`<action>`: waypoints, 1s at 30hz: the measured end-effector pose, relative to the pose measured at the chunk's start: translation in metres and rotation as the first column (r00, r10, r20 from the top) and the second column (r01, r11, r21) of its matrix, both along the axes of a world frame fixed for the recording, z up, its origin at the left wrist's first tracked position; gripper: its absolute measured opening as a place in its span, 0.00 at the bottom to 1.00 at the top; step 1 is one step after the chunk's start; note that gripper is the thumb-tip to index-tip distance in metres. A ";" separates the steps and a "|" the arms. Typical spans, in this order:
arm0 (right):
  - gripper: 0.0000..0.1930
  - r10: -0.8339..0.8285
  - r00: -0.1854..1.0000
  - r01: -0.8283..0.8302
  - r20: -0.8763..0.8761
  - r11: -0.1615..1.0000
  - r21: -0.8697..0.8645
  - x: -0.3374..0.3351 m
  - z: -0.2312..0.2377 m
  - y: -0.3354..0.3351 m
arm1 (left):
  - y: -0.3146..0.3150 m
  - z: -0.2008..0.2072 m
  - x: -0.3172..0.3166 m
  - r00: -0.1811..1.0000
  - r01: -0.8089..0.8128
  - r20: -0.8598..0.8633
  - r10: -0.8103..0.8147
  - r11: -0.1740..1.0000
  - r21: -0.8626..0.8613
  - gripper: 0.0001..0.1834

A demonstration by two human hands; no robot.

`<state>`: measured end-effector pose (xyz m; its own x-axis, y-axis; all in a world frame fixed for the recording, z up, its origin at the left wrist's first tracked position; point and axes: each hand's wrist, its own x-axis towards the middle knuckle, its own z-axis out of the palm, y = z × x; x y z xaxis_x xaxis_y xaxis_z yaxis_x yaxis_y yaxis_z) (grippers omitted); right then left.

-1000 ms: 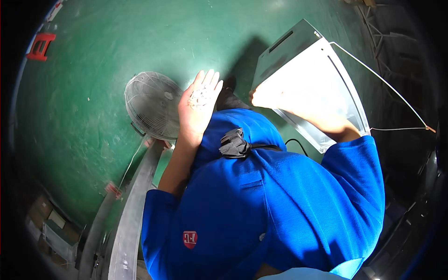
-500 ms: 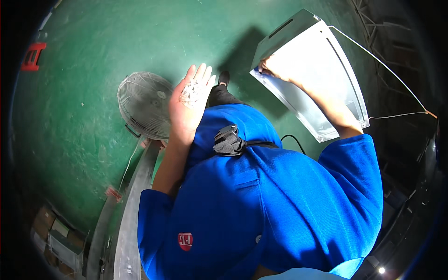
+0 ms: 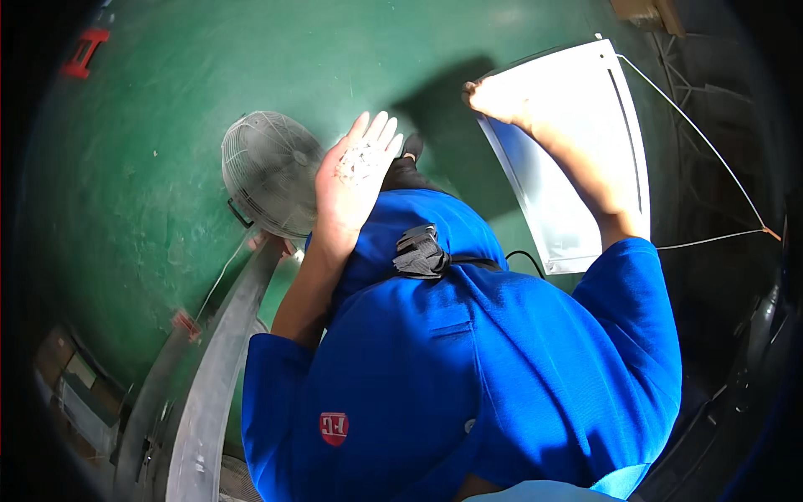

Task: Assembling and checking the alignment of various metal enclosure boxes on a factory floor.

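My left hand (image 3: 347, 188) is held palm up in front of my body, its fingers stretched out flat. Small white pieces (image 3: 358, 161), too small to make out in detail, lie heaped on that palm. To the right, a pale sheet-metal casing (image 3: 577, 184) with a long dark slot along its side is tilted with its broad face up, brightly lit. My right forearm crosses this face. At the casing's far left corner is my right hand (image 3: 498, 99), fingers curled together beyond the edge. Glare hides what they pinch, if anything.
A round fan (image 3: 272, 171) with a wire guard stands left of my left hand, beside a long grey beam (image 3: 209, 402). White cords (image 3: 694, 125) stretch from the casing to the right. A red object (image 3: 85, 53) lies on the green floor far left; boxes (image 3: 79, 393) sit lower left.
The casing has turned, so its end face no longer shows and its broad face lies more square to me. My right hand has shifted slightly farther away. The left palm still bears the pieces.
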<state>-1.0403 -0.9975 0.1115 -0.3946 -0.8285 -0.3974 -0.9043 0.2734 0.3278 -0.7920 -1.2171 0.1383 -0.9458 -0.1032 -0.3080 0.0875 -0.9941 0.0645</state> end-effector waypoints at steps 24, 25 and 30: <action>0.07 0.141 0.453 0.677 0.880 0.588 -0.442 0.018 0.076 -0.080 | 0.016 0.008 -0.017 0.982 -0.014 -0.188 0.022 0.999 0.043 0.30; 0.07 0.246 0.545 0.550 0.801 0.616 -0.564 0.035 0.092 -0.087 | 0.017 0.010 -0.021 0.987 -0.007 -0.160 0.009 1.000 0.008 0.30; 0.08 0.512 0.645 0.132 0.567 0.656 -0.743 0.064 0.112 -0.100 | 0.022 0.012 -0.041 0.983 0.101 -0.169 -0.073 0.982 0.162 0.27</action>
<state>-0.9765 -1.0972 0.2231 -0.0651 -0.9658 0.2509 -0.7937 -0.1023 -0.5997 -0.8330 -1.1953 0.1500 -0.9875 0.0217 -0.1563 -0.0040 -0.9936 -0.1130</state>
